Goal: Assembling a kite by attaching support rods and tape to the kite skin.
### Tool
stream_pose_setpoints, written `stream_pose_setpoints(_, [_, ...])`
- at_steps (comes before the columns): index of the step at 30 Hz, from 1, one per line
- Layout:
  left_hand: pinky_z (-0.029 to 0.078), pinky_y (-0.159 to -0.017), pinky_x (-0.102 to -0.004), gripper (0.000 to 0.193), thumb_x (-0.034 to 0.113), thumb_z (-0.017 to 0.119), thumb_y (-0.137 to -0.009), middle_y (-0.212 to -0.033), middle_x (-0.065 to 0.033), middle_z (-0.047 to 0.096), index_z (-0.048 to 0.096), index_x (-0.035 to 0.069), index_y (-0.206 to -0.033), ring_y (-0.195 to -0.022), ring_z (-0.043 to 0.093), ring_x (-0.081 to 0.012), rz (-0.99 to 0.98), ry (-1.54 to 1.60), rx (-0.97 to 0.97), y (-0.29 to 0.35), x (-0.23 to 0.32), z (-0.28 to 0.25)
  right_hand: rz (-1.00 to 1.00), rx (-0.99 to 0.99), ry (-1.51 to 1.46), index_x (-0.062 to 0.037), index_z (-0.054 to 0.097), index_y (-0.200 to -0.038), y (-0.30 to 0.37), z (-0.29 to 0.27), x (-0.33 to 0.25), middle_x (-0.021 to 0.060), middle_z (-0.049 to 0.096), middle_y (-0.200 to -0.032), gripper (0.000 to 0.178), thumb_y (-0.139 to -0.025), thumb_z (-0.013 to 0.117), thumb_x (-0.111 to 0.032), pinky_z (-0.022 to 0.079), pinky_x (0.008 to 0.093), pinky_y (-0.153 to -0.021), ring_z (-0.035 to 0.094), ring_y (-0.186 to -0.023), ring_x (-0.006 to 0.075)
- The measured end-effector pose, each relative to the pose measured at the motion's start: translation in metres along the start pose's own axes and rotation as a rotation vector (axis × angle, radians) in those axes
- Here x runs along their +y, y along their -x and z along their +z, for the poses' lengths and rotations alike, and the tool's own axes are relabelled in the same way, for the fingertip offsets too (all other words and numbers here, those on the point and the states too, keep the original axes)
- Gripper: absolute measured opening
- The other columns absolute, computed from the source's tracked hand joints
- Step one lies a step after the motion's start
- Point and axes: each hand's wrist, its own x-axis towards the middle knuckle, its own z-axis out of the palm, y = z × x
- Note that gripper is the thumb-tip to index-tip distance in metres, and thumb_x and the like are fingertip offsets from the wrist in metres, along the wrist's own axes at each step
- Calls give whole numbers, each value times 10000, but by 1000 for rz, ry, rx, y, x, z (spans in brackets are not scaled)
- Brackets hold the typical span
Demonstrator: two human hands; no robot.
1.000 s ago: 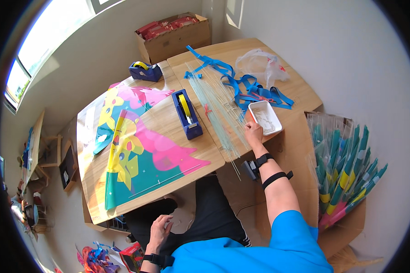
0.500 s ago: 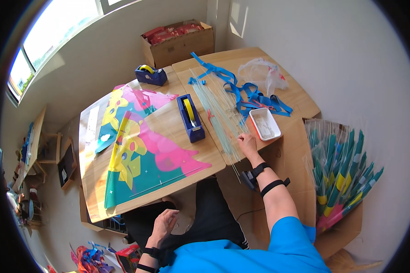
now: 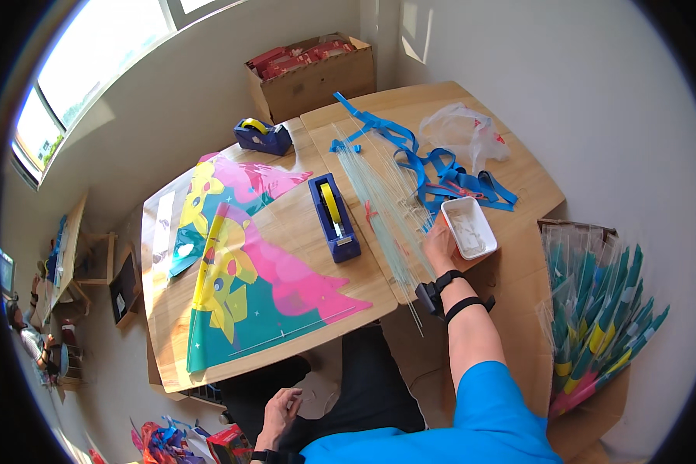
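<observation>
My right hand (image 3: 439, 246) is on the table, between a bundle of thin pale rods (image 3: 380, 207) and a white plastic tub (image 3: 470, 229). Its fingertips point away from me against the tub's left side and barely show, so what they touch is unclear. Over my lap, my left hand (image 3: 280, 411) has its fingers curled together; anything between them is too small to make out. A printed plastic sheet (image 3: 286, 282) in pink, teal and yellow lies at the left, its left edge rolled over. Blue tape dispensers (image 3: 335, 220) stand beside and behind it.
Tangled blue ribbon (image 3: 441, 166) and a clear plastic bag (image 3: 468, 131) lie on the far right of the table. A box of red packs (image 3: 313, 77) stands behind. Rolled sheets in clear sleeves fill a carton (image 3: 595, 325) at the right. Colourful items (image 3: 170, 441) sit on the floor.
My right hand has moved slightly away from me and right, up against the tub. My left hand stays low with curled fingers. The whole view has shifted a little.
</observation>
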Motion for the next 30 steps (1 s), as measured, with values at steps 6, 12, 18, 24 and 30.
stream_pose_setpoints(6, [535,-730,-351,229,20,669,-801,-928,-118,648,661,66,-1025,-831,670,-270,98,-7,-52,-20,8,11,-129,93,21,25,668,-807,-5,-1,8,256,668,-907,214,-874,477,-46,536,491,-718,666,-834,397])
stream_pose_setpoints(12, [536,-748,-356,239,14,662,-807,-953,-117,651,653,64,-1040,-843,668,-268,140,-10,-26,-27,29,0,-47,44,31,30,662,-764,2,10,2,249,658,-876,86,-786,602,-28,525,506,-693,658,-850,408])
stream_pose_setpoints(18, [546,-762,-336,229,11,654,-833,-967,-116,656,651,48,-1058,-864,677,-254,134,57,-32,-24,24,3,-86,81,-116,-7,646,-739,0,-11,4,222,662,-843,84,-799,648,-66,514,467,-666,648,-802,394])
stream_pose_setpoints(24, [544,-775,-320,225,89,632,-899,-986,-115,662,642,41,-1119,-890,667,-246,188,213,-78,-38,56,9,-164,26,-446,19,635,-910,44,-76,-28,173,671,-817,123,-864,619,-95,526,376,-692,672,-764,280])
stream_pose_setpoints(30, [516,-739,-259,337,215,576,-981,-1062,-69,660,560,26,-1259,-827,602,-109,-48,730,-312,-40,91,57,61,-592,-1126,-3,597,-974,258,-126,-49,-6,595,-745,90,-938,596,-85,435,193,-514,541,-587,32])
